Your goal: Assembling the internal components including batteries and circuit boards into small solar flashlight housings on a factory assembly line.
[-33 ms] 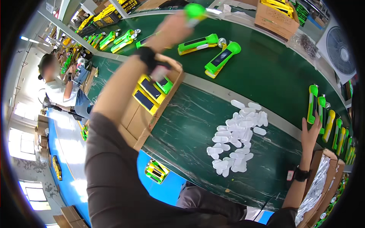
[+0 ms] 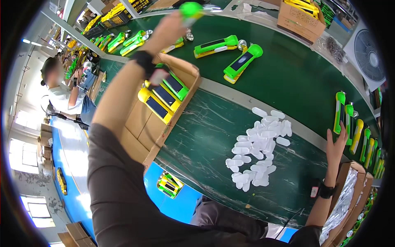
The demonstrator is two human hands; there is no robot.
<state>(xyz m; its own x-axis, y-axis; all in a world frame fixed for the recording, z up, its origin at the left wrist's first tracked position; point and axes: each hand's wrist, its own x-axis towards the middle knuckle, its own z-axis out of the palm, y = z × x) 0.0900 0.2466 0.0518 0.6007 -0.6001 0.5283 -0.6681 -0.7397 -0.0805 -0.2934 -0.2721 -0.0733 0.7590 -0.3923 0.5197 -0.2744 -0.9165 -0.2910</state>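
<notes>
My left hand [image 2: 166,35] is raised over the far belt, closed around a green flashlight [image 2: 191,9] whose round head sticks up past the fingers; both are blurred. Below that forearm, an open cardboard box [image 2: 138,131] holds yellow flashlights [image 2: 157,108] and a green flashlight [image 2: 177,87] with dark panels. At the right, my right hand [image 2: 336,146] has its fingers spread, fingertips at the lower end of a standing green flashlight [image 2: 339,111]. Several green and yellow flashlights stand in a row beside it. Between my arms lies a heap of white oval pieces [image 2: 261,138].
Green-and-yellow flashlights [image 2: 242,64] lie on the green belt [image 2: 288,78]. A box of white pieces [image 2: 345,197] stands by my right forearm. A fan [image 2: 366,57] and a carton [image 2: 300,20] are at the far right. Another person [image 2: 66,96] works at the left.
My left hand has moved left with the green flashlight, and its forearm has swung left, showing more of the flashlights in the box. My right hand has stayed nearly still.
</notes>
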